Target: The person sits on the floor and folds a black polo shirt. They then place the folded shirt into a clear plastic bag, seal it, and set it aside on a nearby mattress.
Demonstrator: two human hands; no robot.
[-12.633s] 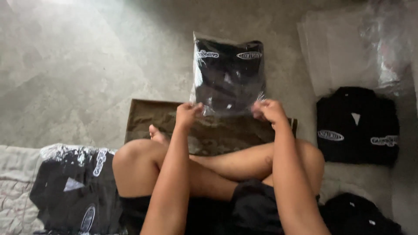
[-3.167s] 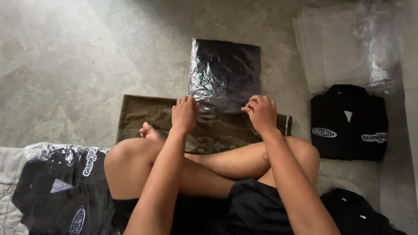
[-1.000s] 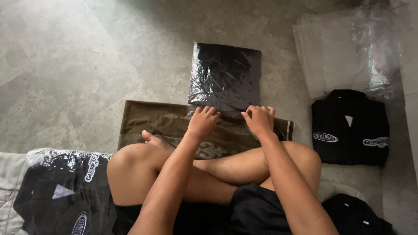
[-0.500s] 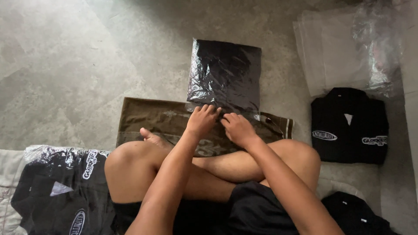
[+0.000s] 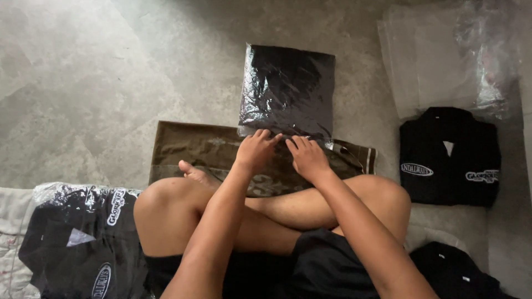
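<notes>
My left hand [image 5: 256, 150] and right hand [image 5: 308, 158] rest side by side, fingers spread flat and grasping nothing, their tips pressing the near edge of the bagged black garment [image 5: 287, 91]. That package lies straight ahead of both hands on the concrete floor [image 5: 88, 77], long axis running away from me, its near end overlapping the brown towel [image 5: 194, 149] beneath my palms. I judge the 2 hands about equally near.
</notes>
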